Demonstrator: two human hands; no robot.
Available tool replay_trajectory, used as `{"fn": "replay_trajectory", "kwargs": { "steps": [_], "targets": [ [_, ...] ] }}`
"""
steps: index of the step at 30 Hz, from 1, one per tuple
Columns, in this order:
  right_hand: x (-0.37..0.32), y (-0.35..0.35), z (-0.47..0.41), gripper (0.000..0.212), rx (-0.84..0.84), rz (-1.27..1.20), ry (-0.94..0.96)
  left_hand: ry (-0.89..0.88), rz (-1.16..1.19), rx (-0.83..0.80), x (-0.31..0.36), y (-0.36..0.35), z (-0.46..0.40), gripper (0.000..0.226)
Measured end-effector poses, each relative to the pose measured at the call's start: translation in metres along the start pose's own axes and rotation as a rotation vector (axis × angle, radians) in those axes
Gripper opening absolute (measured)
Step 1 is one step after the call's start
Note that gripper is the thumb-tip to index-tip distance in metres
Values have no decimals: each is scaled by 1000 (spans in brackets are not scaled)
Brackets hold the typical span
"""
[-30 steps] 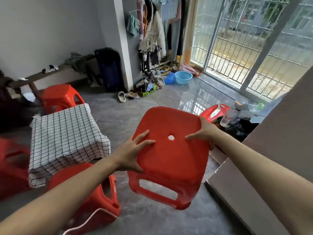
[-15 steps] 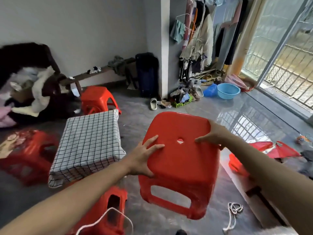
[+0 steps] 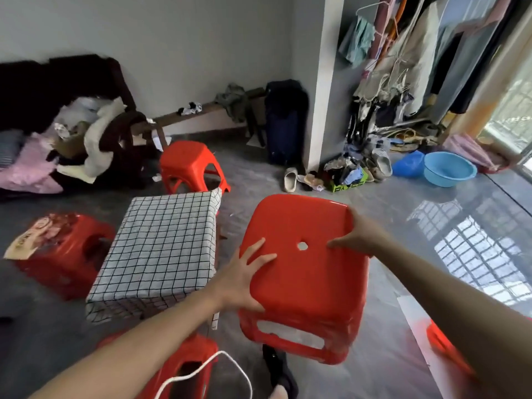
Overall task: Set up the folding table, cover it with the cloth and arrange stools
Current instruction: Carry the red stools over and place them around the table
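Compared with the earlier frame, the view has turned left, and the red stool (image 3: pixel 302 272) between the hands now sits nearer the covered table. Left hand (image 3: pixel 244 279) grips the stool's near-left edge, fingers spread on the seat and thumb underneath. Right hand (image 3: pixel 359 239) grips the right edge, thumb on top. Both carry the stool above the floor, tilted toward the camera. Just left of it stands the folding table under the checked cloth (image 3: pixel 161 249). Other red stools stand around it: far (image 3: pixel 187 164), left (image 3: pixel 66 251), and near (image 3: pixel 184 367).
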State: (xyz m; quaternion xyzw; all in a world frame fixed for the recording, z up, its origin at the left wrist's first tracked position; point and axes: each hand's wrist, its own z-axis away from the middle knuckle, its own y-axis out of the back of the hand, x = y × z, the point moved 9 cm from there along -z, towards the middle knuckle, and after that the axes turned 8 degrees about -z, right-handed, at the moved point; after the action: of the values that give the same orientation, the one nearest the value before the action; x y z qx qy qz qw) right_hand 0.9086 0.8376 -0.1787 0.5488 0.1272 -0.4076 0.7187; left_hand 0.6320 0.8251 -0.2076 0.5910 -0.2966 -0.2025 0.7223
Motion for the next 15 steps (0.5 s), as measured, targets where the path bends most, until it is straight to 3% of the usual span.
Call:
{"fn": "replay_trajectory", "kwargs": {
  "steps": [15],
  "targets": [
    [10,-63,-247,114,-125,25,-98,92,46,-158,-132,-76,-174,113]
  ]
}}
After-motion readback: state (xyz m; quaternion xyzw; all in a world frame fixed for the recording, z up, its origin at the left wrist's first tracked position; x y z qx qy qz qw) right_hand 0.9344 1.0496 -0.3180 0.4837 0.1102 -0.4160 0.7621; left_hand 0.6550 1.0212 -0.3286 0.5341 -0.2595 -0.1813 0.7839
